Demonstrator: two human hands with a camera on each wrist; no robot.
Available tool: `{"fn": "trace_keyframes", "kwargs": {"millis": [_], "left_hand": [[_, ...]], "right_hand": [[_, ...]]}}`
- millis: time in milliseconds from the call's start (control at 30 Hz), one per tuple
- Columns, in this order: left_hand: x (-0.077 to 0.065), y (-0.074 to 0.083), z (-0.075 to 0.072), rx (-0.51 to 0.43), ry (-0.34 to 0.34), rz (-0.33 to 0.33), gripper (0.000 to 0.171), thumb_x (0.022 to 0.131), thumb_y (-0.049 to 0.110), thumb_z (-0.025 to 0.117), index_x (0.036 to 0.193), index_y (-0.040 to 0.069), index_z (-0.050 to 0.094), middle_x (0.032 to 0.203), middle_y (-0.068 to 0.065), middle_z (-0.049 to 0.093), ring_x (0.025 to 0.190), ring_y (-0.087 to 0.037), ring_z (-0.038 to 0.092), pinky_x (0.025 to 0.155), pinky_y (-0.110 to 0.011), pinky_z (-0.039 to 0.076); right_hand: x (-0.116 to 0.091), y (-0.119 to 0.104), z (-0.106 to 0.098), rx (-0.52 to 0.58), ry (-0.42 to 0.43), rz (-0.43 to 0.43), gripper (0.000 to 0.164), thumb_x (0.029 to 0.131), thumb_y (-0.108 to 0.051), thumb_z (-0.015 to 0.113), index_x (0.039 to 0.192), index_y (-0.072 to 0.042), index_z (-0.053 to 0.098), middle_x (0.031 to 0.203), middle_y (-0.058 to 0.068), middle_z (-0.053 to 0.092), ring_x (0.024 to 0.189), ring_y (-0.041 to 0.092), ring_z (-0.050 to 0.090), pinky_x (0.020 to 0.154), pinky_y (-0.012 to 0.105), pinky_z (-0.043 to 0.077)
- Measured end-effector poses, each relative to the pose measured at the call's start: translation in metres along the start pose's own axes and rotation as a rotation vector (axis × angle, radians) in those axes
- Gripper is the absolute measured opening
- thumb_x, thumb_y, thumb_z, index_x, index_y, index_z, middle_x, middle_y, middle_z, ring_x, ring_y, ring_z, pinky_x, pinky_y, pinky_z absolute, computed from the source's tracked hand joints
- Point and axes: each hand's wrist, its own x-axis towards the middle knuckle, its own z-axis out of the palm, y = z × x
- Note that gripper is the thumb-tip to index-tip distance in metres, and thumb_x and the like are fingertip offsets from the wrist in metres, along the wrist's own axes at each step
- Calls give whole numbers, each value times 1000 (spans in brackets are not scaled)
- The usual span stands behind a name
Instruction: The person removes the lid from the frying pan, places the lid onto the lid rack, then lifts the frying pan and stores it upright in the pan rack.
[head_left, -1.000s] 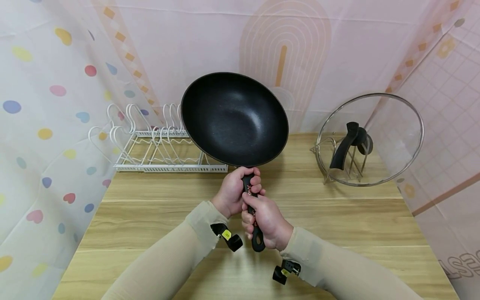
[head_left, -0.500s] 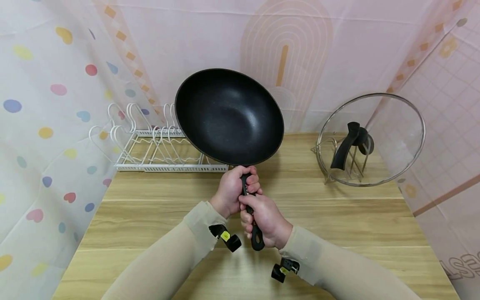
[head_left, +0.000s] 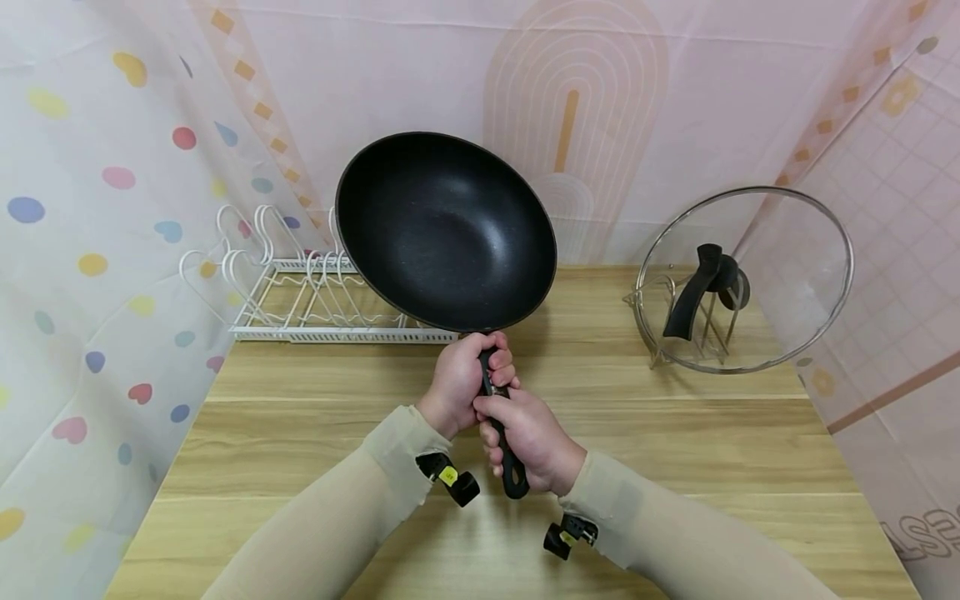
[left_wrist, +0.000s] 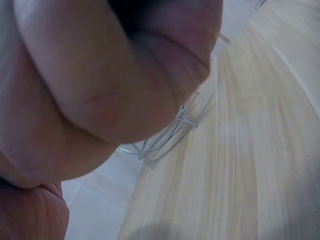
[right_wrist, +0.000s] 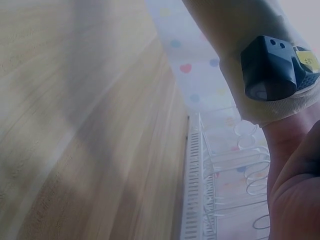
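Observation:
A black wok [head_left: 450, 233] is held tilted above the table, its dark inside facing the head camera. My left hand [head_left: 459, 379] grips the black handle [head_left: 513, 471] close to the pan. Just below it on the same handle, my right hand [head_left: 536, 437] wraps its fingers round, with the thumb lying across the top. The two hands touch. In the left wrist view, curled fingers [left_wrist: 100, 95] fill the upper left. The right wrist view catches only part of a hand [right_wrist: 295, 200] at its right edge.
A white wire dish rack [head_left: 345, 335] stands at the back left, partly hidden behind the wok. At the back right, a glass lid [head_left: 795, 337] with a black knob leans upright in a wire stand [head_left: 654, 287]. Patterned curtains hang behind the wooden table [head_left: 675, 467].
The wok has swung left and slightly up, covering more of the dish rack. Both hands keep their grip on the handle and have shifted slightly left.

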Motion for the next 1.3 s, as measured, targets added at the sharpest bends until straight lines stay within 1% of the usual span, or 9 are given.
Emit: {"fn": "trace_keyframes", "kwargs": {"millis": [167, 333, 567, 733, 833, 1000, 1067, 1233, 1300], "left_hand": [[0, 0, -1, 8, 10, 4, 21, 104, 17, 33, 88, 18, 45, 60, 10, 39, 48, -6, 43, 66, -25, 49], [0, 0, -1, 6, 30, 14, 21, 105, 17, 32, 89, 18, 45, 60, 9, 39, 48, -7, 42, 66, -25, 49], [-1, -1, -2, 22, 60, 24, 19, 104, 17, 33, 89, 17, 46, 61, 9, 39, 48, -7, 41, 65, -25, 48], [-1, -1, -4, 38, 96, 26, 20, 104, 18, 34, 89, 17, 46, 61, 9, 38, 48, -8, 39, 64, -25, 47], [0, -1, -5, 54, 119, 24, 19, 104, 18, 34, 88, 17, 46, 61, 9, 38, 48, -8, 38, 64, -26, 46], [1, 0, -7, 91, 139, 27, 18, 102, 16, 34, 87, 17, 45, 63, 8, 38, 50, -9, 37, 63, -26, 43], [1, 0, -7, 101, 150, 33, 18, 101, 16, 34, 88, 17, 45, 63, 8, 38, 50, -9, 37, 62, -26, 42], [1, 2, -8, 112, 175, 45, 18, 101, 16, 34, 87, 16, 46, 63, 8, 38, 49, -9, 36, 58, -26, 39], [1, 2, -8, 112, 175, 47, 19, 101, 16, 34, 87, 16, 46, 63, 8, 37, 49, -9, 35, 56, -25, 38]], "right_hand": [[3, 2, -1, -76, 43, -19, 20, 102, -22, 55, 87, -10, 48, 57, -6, 46, 42, 9, 47, 43, 26, 47], [4, 3, -1, -125, 80, -26, 19, 99, -22, 58, 88, -10, 49, 59, -5, 47, 43, 9, 47, 42, 27, 48], [6, 4, 0, -211, 110, -57, 18, 97, -19, 60, 85, -9, 52, 60, -2, 49, 45, 11, 49, 44, 28, 49], [6, 7, 0, -285, 125, -102, 15, 97, -16, 62, 89, -7, 54, 61, 1, 52, 48, 13, 52, 47, 28, 51], [6, 9, -1, -333, 129, -137, 16, 98, -15, 63, 87, -6, 55, 60, 2, 55, 49, 14, 54, 49, 29, 52], [7, 11, -3, -458, 130, -201, 25, 99, -16, 63, 77, -5, 58, 59, 1, 57, 50, 14, 58, 53, 30, 50], [6, 11, -4, -533, 132, -224, 28, 99, -18, 63, 76, -5, 60, 58, 0, 58, 51, 14, 59, 54, 31, 50], [4, 12, -6, -703, 124, -245, 24, 100, -25, 65, 83, -8, 63, 63, -2, 62, 56, 12, 59, 54, 29, 48], [4, 13, -6, -740, 115, -251, 23, 101, -26, 64, 85, -9, 63, 64, -3, 64, 57, 11, 57, 54, 28, 46]]}}
